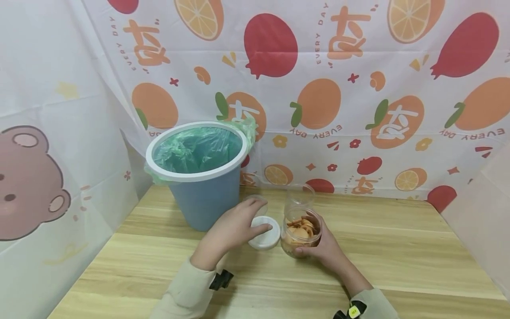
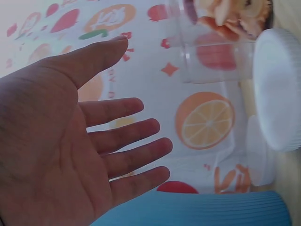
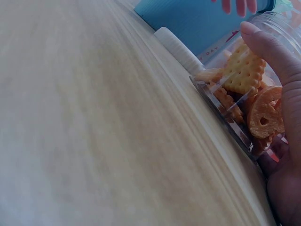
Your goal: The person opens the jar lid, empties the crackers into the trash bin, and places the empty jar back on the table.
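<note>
My right hand [image 1: 328,249] grips a clear jar [image 1: 287,249] from its right side. The jar stands lidless on the table, with crackers and ring-shaped snacks [image 3: 244,70] inside. To its left lies a white screw lid [image 1: 264,239], ridged around its edge in the left wrist view. Above and just left of that lid hovers my left hand [image 1: 235,227], its fingers spread and relaxed, holding nothing. A second clear jar [image 1: 299,195] stands behind the first, and a translucent lid [image 2: 260,150] lies near the left fingertips.
A blue bin [image 1: 207,204] with a white rim and green plastic liner [image 1: 199,150] stands at the back left. Fruit-printed cloth [image 1: 318,155] hangs behind the wooden table [image 1: 390,248], and a bear-print cloth [image 1: 32,190] hangs at the left.
</note>
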Motion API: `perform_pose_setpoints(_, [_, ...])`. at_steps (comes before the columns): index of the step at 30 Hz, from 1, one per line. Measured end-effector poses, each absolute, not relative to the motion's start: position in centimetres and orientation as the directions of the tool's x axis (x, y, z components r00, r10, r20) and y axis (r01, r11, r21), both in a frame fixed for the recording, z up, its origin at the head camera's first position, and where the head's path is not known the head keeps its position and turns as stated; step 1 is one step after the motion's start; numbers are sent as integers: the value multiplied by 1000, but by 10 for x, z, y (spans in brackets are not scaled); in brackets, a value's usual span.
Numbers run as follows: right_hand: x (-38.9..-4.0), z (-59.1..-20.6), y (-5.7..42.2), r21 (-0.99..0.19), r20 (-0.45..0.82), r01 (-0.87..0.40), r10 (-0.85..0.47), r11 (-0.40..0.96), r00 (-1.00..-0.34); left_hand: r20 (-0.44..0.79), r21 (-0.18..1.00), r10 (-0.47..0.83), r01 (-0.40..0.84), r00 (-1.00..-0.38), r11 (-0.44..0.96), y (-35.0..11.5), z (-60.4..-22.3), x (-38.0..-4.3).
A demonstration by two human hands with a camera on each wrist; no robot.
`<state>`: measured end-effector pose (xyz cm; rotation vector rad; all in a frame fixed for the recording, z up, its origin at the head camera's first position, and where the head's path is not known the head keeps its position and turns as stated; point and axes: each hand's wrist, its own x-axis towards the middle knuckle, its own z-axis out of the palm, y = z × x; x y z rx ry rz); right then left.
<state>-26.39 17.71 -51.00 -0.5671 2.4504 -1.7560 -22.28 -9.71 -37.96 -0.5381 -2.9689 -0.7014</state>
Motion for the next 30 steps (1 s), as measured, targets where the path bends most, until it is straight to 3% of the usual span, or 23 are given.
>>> perform_pose_setpoints(12, [-266,-513,179,-912,170,-278,-339,301,-925,263,434,279,372,-924,821,-108,-355,-212])
perform_pose_setpoints(21, [-265,-511,176,-915,178,-280,-333,289,-926,483,431,245,472,-840,769,-117,-347,-205])
perform_pose_setpoints(24, [-264,-512,175,-918,174,-276,-335,284,-926,637,404,218,561,-739,723,-119,-352,-205])
perform_pose_setpoints(30, [-263,-513,176,-921,171,-268,-324,283,-930,899,282,87,719,-430,636,-125,-355,-205])
